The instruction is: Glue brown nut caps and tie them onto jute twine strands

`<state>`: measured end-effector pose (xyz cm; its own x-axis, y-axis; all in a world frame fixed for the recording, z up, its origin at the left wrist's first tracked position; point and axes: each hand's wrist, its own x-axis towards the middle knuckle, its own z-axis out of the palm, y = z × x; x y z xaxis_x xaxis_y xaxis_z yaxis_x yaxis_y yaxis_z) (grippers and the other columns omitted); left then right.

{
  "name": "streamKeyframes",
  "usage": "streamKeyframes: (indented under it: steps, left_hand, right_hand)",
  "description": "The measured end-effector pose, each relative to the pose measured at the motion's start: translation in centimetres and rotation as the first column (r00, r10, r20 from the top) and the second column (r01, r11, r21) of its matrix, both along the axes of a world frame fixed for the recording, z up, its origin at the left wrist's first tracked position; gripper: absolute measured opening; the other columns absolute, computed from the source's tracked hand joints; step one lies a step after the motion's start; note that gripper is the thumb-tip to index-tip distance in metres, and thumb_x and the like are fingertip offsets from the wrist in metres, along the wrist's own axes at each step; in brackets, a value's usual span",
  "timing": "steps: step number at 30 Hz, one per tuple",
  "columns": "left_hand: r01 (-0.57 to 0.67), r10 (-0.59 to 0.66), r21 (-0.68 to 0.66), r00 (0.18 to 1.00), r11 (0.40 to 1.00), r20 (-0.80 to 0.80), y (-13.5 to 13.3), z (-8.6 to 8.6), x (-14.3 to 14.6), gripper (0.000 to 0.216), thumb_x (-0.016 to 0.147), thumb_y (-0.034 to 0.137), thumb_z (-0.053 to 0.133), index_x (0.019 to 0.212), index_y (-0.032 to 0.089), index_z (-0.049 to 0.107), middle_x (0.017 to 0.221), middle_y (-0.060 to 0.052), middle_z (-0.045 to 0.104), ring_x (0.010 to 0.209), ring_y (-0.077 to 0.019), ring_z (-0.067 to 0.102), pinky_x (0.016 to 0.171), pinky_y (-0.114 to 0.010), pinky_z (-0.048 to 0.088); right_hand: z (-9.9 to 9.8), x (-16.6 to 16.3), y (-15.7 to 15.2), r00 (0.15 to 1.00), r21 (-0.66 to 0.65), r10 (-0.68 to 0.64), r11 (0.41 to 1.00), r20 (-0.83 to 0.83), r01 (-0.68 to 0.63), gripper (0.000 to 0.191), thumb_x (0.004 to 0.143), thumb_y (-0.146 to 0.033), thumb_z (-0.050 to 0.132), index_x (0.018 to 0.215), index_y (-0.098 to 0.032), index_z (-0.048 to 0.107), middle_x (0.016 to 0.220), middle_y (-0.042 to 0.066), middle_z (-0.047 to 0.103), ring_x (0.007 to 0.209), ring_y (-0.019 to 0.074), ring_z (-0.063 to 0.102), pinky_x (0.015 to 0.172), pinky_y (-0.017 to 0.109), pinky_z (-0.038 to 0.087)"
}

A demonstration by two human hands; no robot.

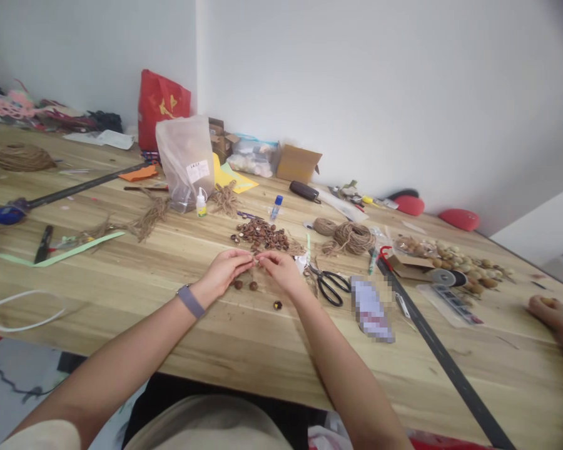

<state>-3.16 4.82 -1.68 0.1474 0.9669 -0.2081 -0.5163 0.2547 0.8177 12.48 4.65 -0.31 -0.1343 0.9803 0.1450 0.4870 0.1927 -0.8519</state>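
Observation:
My left hand [228,270] and my right hand [280,270] meet fingertip to fingertip above the wooden table [244,356]. Both are closed in a pinch around something too small to make out. Just beyond them lies a pile of brown nut-like shells [264,235]. Below my fingers rest two loose shells, one of them a round brown shell [253,285]. Nearer to me is a single shell with a yellowish inside [277,305]. Black-handled scissors [331,286] lie to the right of my right hand, and a glue stick [276,208] stands behind the pile.
Twine balls [353,237] sit behind the scissors. A small glue bottle [201,203] stands before a frosted bag [182,156]. A black strip [441,356] crosses the table at right. Farther right are dried round pods [469,262] and another person's hand [548,310].

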Motion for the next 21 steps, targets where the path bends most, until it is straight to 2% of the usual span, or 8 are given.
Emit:
streamKeyframes:
  steps: [4, 6, 8, 9, 11, 13, 17, 21]
  left_hand:
    - [-0.002, 0.002, -0.022, 1.000, 1.000, -0.007, -0.1, 0.2, -0.1, 0.012, 0.072, -0.002, 0.067, 0.069, 0.010, 0.065, 0.068, -0.004, 0.069, 0.069, -0.0119, 0.068, 0.080, -0.024, 0.056]
    - [0.001, -0.001, -0.021, 1.000, 1.000, -0.007, -0.1, 0.1, -0.2, 0.011, 0.071, -0.001, 0.068, 0.069, 0.010, 0.066, 0.068, -0.004, 0.069, 0.068, -0.0115, 0.068, 0.081, -0.024, 0.056]
    - [0.005, -0.005, -0.017, 1.000, 1.000, -0.004, -0.1, 0.0, -0.2, 0.011, 0.070, 0.000, 0.070, 0.070, 0.010, 0.066, 0.069, -0.004, 0.069, 0.067, -0.0115, 0.068, 0.081, -0.024, 0.056]
    - [0.008, -0.009, -0.017, 1.000, 1.000, -0.003, 0.0, 0.0, -0.2, 0.011, 0.069, 0.000, 0.070, 0.070, 0.010, 0.066, 0.069, -0.004, 0.069, 0.068, -0.0116, 0.068, 0.081, -0.024, 0.056]
    - [0.014, -0.014, -0.020, 1.000, 1.000, -0.004, 0.0, -0.1, -0.2, 0.011, 0.070, 0.000, 0.069, 0.070, 0.010, 0.066, 0.069, -0.004, 0.069, 0.069, -0.0119, 0.068, 0.080, -0.024, 0.056]
    - [0.014, -0.015, -0.022, 1.000, 1.000, -0.008, 0.0, -0.2, -0.2, 0.012, 0.071, -0.001, 0.067, 0.069, 0.010, 0.065, 0.068, -0.004, 0.069, 0.069, -0.0122, 0.068, 0.078, -0.023, 0.057]
    - [0.015, -0.015, -0.020, 1.000, 1.000, -0.006, 0.0, -0.3, -0.1, 0.013, 0.072, -0.002, 0.066, 0.070, 0.011, 0.065, 0.068, -0.003, 0.070, 0.068, -0.0124, 0.069, 0.075, -0.022, 0.057]
    - [0.015, -0.015, -0.019, 1.000, 1.000, -0.008, -0.1, -0.3, -0.1, 0.011, 0.072, -0.001, 0.067, 0.072, 0.010, 0.066, 0.069, -0.004, 0.070, 0.068, -0.0123, 0.069, 0.076, -0.023, 0.057]
  right_hand:
    - [2.2, 1.4, -2.3, 0.993, 0.014, 0.003, 1.000, 0.121, -0.004, 0.013, 0.078, -0.020, 0.058, 0.081, -0.020, 0.070, 0.068, -0.001, 0.065, 0.064, 0.0133, 0.055, 0.064, 0.025, 0.039]
    - [2.8, 2.4, -4.3, 0.924, 0.000, 0.054, 0.998, 0.379, -0.058, 0.011, 0.079, -0.017, 0.058, 0.080, -0.019, 0.069, 0.070, 0.001, 0.066, 0.065, 0.0138, 0.056, 0.065, 0.025, 0.039]
    - [2.6, 3.4, -6.2, 0.846, -0.068, 0.052, 0.998, 0.531, -0.018, 0.015, 0.077, -0.016, 0.062, 0.091, -0.019, 0.068, 0.078, 0.003, 0.068, 0.068, 0.0150, 0.058, 0.065, 0.026, 0.038]
    - [2.3, 3.7, -7.1, 0.819, -0.094, 0.039, 0.995, 0.572, 0.019, 0.023, 0.074, -0.019, 0.068, 0.098, -0.019, 0.067, 0.086, 0.005, 0.069, 0.072, 0.0166, 0.060, 0.066, 0.027, 0.039]
    - [1.2, 4.1, -8.3, 0.788, -0.136, 0.035, 0.989, 0.614, 0.062, 0.043, 0.070, -0.023, 0.075, 0.110, -0.018, 0.062, 0.098, 0.009, 0.067, 0.084, 0.0203, 0.062, 0.072, 0.028, 0.041]
    - [0.1, 4.1, -8.8, 0.786, -0.154, 0.035, 0.985, 0.617, 0.077, 0.047, 0.070, -0.023, 0.075, 0.114, -0.017, 0.060, 0.101, 0.010, 0.066, 0.087, 0.0207, 0.062, 0.075, 0.029, 0.041]
    - [-0.9, 3.5, -8.3, 0.798, -0.099, 0.026, 0.994, 0.602, 0.043, 0.019, 0.076, -0.017, 0.064, 0.096, -0.016, 0.066, 0.089, 0.006, 0.065, 0.076, 0.0163, 0.060, 0.068, 0.025, 0.040]
    - [-0.6, 3.2, -7.3, 0.808, -0.055, 0.026, 0.998, 0.589, 0.008, 0.011, 0.077, -0.013, 0.060, 0.086, -0.016, 0.066, 0.084, 0.007, 0.066, 0.070, 0.0146, 0.058, 0.063, 0.024, 0.038]
